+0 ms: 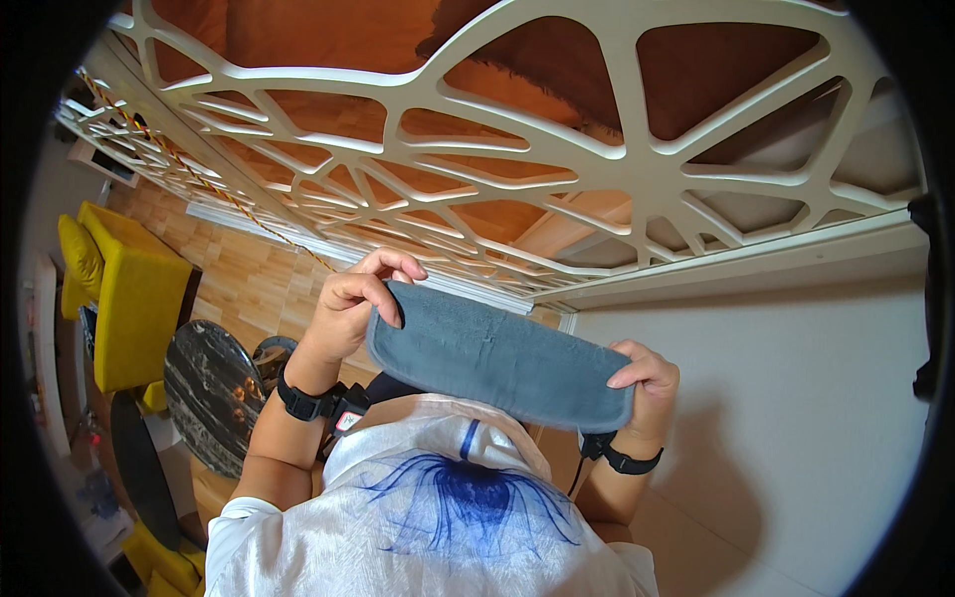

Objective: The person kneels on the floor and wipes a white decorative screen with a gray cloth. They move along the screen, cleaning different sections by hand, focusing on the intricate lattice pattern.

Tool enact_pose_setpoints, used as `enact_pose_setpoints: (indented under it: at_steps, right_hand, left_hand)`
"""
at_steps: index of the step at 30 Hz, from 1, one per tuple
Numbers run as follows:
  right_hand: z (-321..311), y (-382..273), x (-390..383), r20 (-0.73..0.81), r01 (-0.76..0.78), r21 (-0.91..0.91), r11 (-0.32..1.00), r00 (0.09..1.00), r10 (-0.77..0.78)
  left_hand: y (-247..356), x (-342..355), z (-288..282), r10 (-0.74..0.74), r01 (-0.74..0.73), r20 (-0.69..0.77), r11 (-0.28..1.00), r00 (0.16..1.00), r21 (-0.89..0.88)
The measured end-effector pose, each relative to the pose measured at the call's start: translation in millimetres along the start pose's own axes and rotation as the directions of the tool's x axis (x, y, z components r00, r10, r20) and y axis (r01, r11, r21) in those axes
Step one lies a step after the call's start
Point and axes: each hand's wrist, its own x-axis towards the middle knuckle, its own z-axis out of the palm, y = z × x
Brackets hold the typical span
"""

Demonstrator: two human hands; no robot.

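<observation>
A grey oblong mop pad (492, 353) with rounded corners and a lighter edge is stretched out in front of my chest, its left end higher than its right. My left hand (363, 298) grips the upper left corner, thumb on the face turned to me. At the opposite end, my right hand (647, 383) pinches the right edge, also thumb in front. The fingers behind the pad are partly hidden. Black straps sit round both wrists, each with a small device.
A cream lattice screen (637, 99) rises before me, orange and brown surfaces showing through it. White wall (796, 398) stands at my right. Leftward are a yellow armchair (139, 298), a black marbled round table (214, 393) and wooden floor (249, 289). A twisted cord (214, 189) runs along the screen.
</observation>
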Motion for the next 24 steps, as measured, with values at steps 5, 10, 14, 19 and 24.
enact_pose_setpoints:
  at_steps: [5,10,14,19,24]
  right_hand:
    - [-3,-2,6,-0.010,-0.236,-0.043,0.971,0.972,0.236]
    - [2,-7,10,0.043,-0.242,-0.047,0.969,0.969,0.244]
    - [7,2,12,0.046,-0.162,-0.254,0.953,0.983,0.179]
    - [20,36,18,-0.189,-0.267,-0.307,0.914,0.958,0.216]
    - [32,68,36,-0.343,-0.497,-0.321,0.806,0.855,0.390]
  left_hand:
    - [2,-1,-2,-0.192,0.211,-0.115,0.958,0.975,0.193]
    - [-5,-4,1,-0.368,0.377,-0.193,0.926,0.910,0.012]
    - [-27,-7,4,-0.310,0.357,-0.287,0.925,0.907,0.128]
    - [-62,-9,4,-0.137,0.297,-0.448,0.904,0.884,0.308]
    - [-74,2,-6,-0.034,0.377,-0.570,0.782,0.821,0.496]
